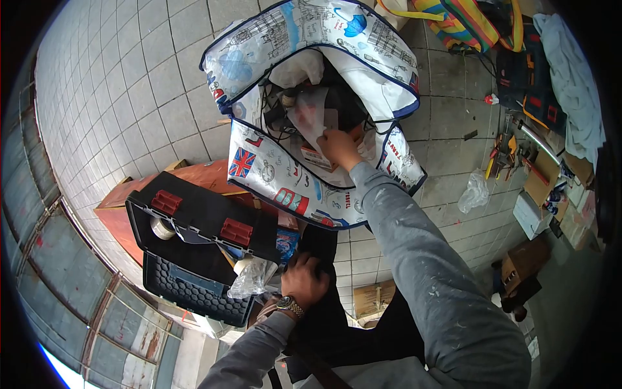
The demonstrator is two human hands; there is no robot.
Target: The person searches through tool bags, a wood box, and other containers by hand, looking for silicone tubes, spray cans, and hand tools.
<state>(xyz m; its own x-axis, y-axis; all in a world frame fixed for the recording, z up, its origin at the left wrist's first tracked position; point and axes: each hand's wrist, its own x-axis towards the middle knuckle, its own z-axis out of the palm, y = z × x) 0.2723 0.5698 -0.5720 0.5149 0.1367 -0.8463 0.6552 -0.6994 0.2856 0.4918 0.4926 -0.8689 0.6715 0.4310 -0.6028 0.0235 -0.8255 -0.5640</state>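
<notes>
My right hand [338,148] reaches into a large white printed carrier bag [269,162]. Its fingers are closed at the lower end of a clear plastic bag [308,111]. Just below them, inside the carrier, lies an orange-and-white box [315,157]. A whitish plastic bundle [298,68] and dark items fill the back of the carrier, too shaded to name. My left hand [304,282], with a watch on the wrist, rests over my dark-trousered knee, fingers loosely bent and apart. Beside it sit a blue packet [286,245] and a crumpled clear bag [253,277].
An opened black toolbox [194,211] with red latches stands to the left against a reddish-brown board [116,223]. On the right, hand tools [502,155], a crumpled plastic bag [473,192] and a black tool bag [528,84] lie on the tiles. A striped bag [460,23] is at the top.
</notes>
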